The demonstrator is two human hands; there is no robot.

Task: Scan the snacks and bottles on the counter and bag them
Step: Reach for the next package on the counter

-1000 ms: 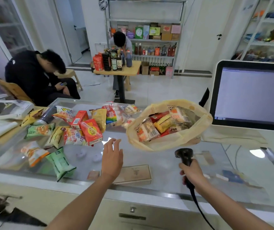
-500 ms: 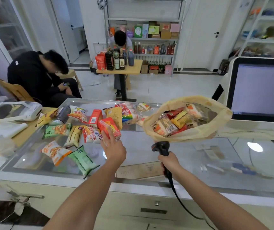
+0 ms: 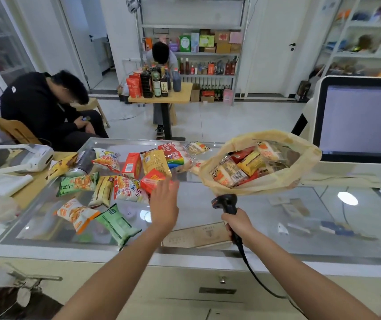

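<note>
Snacks point(image 3: 127, 189) lie loose on the surface point(image 3: 198, 204), all left of the bag point(image 3: 304, 146), which holds several packets. Nearer the bag, the left hand point(image 3: 163, 205) reaches with straight fingers, grasping nothing, at a red packet point(image 3: 153, 180); contact is blurred. Just below the bag, the right hand point(image 3: 238, 221) grips the scanner point(image 3: 225, 202). Likely step: picking the next packet. The hand must then close on it and turn its barcode toward the scanner.

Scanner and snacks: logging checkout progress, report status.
Left grip open by red snack pack. Right grip holds scanner. Bag part filled; loose packs crowd the red one.
</note>
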